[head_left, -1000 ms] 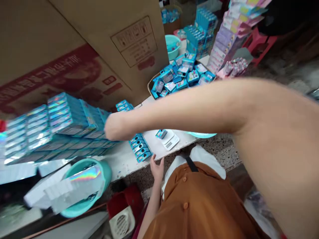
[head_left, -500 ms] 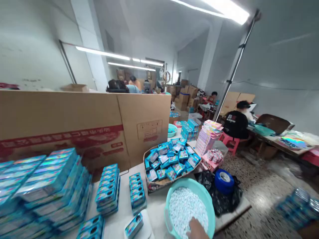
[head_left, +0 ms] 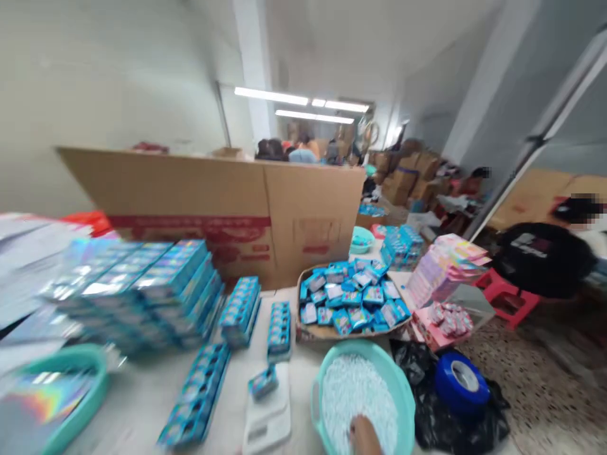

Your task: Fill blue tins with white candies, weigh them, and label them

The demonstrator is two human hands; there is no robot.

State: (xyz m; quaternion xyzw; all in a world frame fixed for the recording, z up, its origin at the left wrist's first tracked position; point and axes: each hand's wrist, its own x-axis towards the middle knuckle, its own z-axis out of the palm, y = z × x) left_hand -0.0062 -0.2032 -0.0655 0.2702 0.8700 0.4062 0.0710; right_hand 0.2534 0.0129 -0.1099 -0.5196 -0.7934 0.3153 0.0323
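Observation:
My right hand (head_left: 365,435) reaches from the bottom edge into a turquoise plastic basin (head_left: 408,404) filled with small white and pale blue pieces (head_left: 358,388). Its fingertips touch the pieces, but blur and the pieces hide how the fingers are set. Left of the basin, a white digital scale (head_left: 279,414) carries one small blue box (head_left: 263,382). A cardboard tray (head_left: 327,333) heaped with blue printed packets (head_left: 351,297) stands just behind the basin. My left hand is out of view.
Rows of blue boxes (head_left: 194,395) and a large wrapped stack (head_left: 165,278) stand left. A cardboard panel (head_left: 313,202) borders the table's back. At right lie a blue tape roll (head_left: 459,382) on black plastic and pink boxes (head_left: 436,272). A person in black (head_left: 545,259) sits beyond.
The view has swung left, bringing a second turquoise basin and papers into sight at the left. More of the scale shows. My right hand stays in the basin, slightly lower in view.

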